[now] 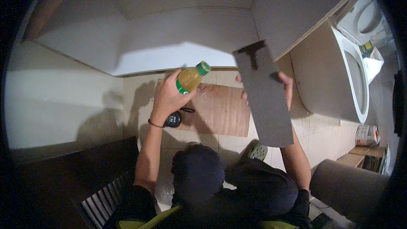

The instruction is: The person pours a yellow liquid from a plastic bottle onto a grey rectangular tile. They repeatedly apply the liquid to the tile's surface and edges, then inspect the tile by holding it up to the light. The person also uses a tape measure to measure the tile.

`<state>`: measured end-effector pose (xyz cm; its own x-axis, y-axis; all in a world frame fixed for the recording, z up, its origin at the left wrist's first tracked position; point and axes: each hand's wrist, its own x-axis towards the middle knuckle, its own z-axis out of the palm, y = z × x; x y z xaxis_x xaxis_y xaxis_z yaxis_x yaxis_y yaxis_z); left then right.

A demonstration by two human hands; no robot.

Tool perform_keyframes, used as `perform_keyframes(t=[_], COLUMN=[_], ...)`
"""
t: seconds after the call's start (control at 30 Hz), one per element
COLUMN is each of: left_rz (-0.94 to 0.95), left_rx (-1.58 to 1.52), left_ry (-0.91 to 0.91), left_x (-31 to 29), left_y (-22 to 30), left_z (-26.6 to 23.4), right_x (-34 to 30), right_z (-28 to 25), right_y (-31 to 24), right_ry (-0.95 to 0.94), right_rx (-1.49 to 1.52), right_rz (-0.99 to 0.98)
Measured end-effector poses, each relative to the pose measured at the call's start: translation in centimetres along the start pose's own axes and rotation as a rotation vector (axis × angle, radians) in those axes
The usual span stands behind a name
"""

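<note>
My left hand (166, 98) is wrapped round a small bottle (190, 79) of yellowish liquid with a green cap and a green label. The bottle tilts, cap up and to the right, and the cap is on. In my right hand (287, 85) is a long flat dark grey rectangular panel (270, 101), gripped across its width from behind. Its upper end carries a darker, wet-looking T-shaped mark (253, 51). Below my hands a brown wooden board (224, 110) lies on the tiled floor. By my left wrist sits a black tape measure (173, 119) with a strap.
A white-walled cabinet or box (182, 53) stands open along the far side. To the right are a white basin-like fixture (360, 85) and a printed bag or tub (367, 135). A grey rounded seat (347, 186) is at lower right, a dark slatted piece (104, 201) at lower left.
</note>
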<state>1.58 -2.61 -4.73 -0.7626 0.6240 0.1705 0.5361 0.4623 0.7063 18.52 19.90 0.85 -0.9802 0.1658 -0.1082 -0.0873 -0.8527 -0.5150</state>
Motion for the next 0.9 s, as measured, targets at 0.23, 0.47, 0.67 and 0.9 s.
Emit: perform_keyframes(t=[0.23,0.47,0.67,0.9], left_rz=[0.428,0.751,0.748,0.684], left_rx=[0.574,0.923,0.924,0.997], left_ry=[-0.278,-0.651,-0.713,-0.719], left_x=[6.1,8.8,10.0,9.8], left_y=[4.7,5.6,5.6,6.2], left_z=[0.7,2.2,2.2,1.3], right_x=[-3.1,-2.2,-0.9,0.1], right_z=[-8.7,-12.4,-13.7,-13.6], right_y=[4.4,8.5,9.3,9.8], right_ry=[0.128,0.028,-0.023,-0.088], right_rx=[0.079,0.381,0.383,0.35], right_rz=[0.243,0.33,0.351,0.339])
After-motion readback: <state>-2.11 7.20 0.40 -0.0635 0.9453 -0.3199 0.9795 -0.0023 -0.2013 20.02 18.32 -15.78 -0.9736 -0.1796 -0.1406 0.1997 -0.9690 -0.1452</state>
